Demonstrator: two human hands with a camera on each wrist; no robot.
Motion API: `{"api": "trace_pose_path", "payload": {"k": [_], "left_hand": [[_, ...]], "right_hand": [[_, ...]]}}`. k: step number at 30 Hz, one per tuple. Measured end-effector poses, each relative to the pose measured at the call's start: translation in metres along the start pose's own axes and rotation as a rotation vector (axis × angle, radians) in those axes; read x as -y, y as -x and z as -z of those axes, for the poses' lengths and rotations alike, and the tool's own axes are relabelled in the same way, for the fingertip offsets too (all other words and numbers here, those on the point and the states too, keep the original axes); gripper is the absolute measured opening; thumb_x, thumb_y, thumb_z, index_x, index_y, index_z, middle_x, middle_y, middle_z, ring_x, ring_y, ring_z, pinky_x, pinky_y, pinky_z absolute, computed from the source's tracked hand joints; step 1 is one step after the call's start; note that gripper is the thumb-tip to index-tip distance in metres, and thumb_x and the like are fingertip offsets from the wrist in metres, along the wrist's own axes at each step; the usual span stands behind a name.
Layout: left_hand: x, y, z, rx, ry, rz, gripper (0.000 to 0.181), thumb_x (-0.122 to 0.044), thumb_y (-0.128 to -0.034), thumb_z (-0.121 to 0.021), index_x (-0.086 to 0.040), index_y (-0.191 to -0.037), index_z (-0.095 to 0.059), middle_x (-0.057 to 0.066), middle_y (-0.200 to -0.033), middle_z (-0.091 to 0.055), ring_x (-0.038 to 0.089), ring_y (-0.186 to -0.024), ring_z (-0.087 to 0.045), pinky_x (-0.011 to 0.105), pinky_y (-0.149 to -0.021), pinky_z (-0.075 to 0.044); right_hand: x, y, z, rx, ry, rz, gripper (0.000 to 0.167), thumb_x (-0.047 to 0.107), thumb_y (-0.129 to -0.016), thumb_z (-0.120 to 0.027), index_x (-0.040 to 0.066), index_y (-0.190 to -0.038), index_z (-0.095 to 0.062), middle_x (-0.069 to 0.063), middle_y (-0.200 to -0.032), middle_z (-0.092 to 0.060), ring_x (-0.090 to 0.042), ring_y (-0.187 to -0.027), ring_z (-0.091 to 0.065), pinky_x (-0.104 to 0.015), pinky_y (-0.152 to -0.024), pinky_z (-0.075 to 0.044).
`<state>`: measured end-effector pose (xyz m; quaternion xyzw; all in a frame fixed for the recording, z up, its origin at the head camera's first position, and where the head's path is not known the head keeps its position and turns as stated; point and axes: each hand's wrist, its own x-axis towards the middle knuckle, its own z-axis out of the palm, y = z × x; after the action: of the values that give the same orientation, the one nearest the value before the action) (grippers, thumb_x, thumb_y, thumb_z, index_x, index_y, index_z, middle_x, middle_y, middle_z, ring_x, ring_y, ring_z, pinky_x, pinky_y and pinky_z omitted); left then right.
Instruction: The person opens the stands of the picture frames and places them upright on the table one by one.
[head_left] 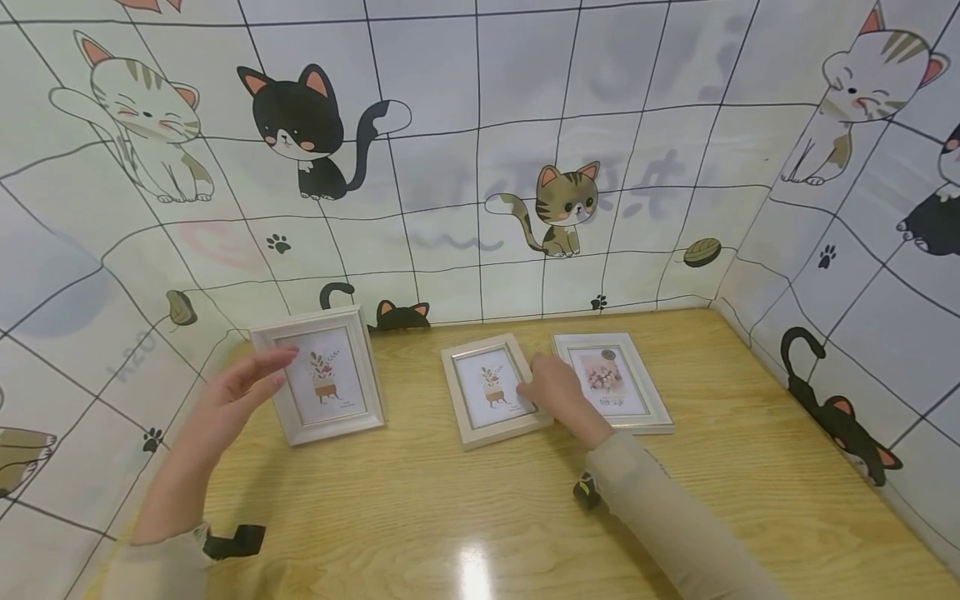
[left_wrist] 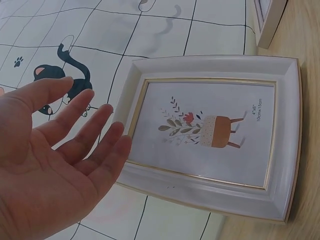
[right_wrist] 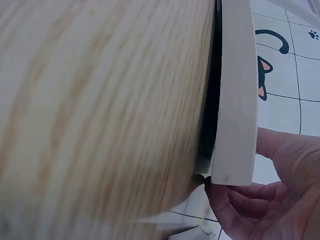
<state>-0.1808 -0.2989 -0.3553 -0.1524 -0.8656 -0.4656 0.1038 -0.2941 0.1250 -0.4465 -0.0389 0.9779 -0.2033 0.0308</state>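
Three light picture frames are on the wooden table. The left frame [head_left: 326,375] stands propped up, with a potted-plant print; my left hand [head_left: 225,408] is beside its left edge, fingers loosely extended and holding nothing. In the left wrist view, the fingertips of that hand [left_wrist: 65,150] overlap the frame's border [left_wrist: 287,140]; whether they touch it I cannot tell. My right hand [head_left: 562,396] pinches the right edge of the middle frame [head_left: 491,387], thumb at the front. From the right wrist, that frame's edge [right_wrist: 235,100] shows between thumb and fingers. Behind this hand is the right frame [head_left: 611,379], with a flower print.
A cloth with a grid and cartoon cats [head_left: 427,192] hangs behind the table [head_left: 420,500] and along both sides. Black camera mounts sit at the left wrist [head_left: 236,542] and the right wrist [head_left: 587,492].
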Motion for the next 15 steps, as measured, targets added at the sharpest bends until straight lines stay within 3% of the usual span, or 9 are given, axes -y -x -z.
{"api": "trace_pose_path", "payload": {"k": [5, 10, 15], "left_hand": [[0.0, -0.002, -0.005, 0.016, -0.023, -0.004, 0.035, -0.014, -0.1037, -0.052, -0.002, -0.137, -0.055, -0.013, -0.137, -0.06, -0.012, -0.123, -0.047, 0.002, -0.096, -0.036], [0.001, -0.004, -0.012, 0.054, -0.003, 0.026, 0.037, -0.018, -0.1045, -0.051, -0.002, -0.138, -0.053, -0.012, -0.14, -0.058, -0.015, -0.123, -0.046, 0.001, -0.095, -0.035], [0.0, -0.007, -0.018, 0.082, 0.007, 0.04, 0.038, -0.021, -0.105, -0.05, -0.002, -0.138, -0.053, -0.006, -0.142, -0.058, -0.015, -0.122, -0.046, 0.001, -0.096, -0.036]], "right_hand": [[-0.001, -0.002, 0.001, 0.004, -0.038, -0.024, 0.035, 0.023, -0.084, -0.075, 0.0, -0.105, -0.06, -0.01, -0.086, -0.064, -0.022, -0.07, -0.057, -0.029, -0.055, -0.045], [-0.004, -0.003, 0.001, 0.01, -0.128, -0.042, 0.041, 0.024, -0.086, -0.075, -0.001, -0.116, -0.061, -0.015, -0.105, -0.07, -0.027, -0.09, -0.065, -0.038, -0.078, -0.056], [-0.008, -0.004, 0.005, 0.044, -0.266, -0.04, 0.048, 0.024, -0.089, -0.072, -0.003, -0.126, -0.057, -0.022, -0.118, -0.069, -0.035, -0.107, -0.066, -0.044, -0.093, -0.056]]}}
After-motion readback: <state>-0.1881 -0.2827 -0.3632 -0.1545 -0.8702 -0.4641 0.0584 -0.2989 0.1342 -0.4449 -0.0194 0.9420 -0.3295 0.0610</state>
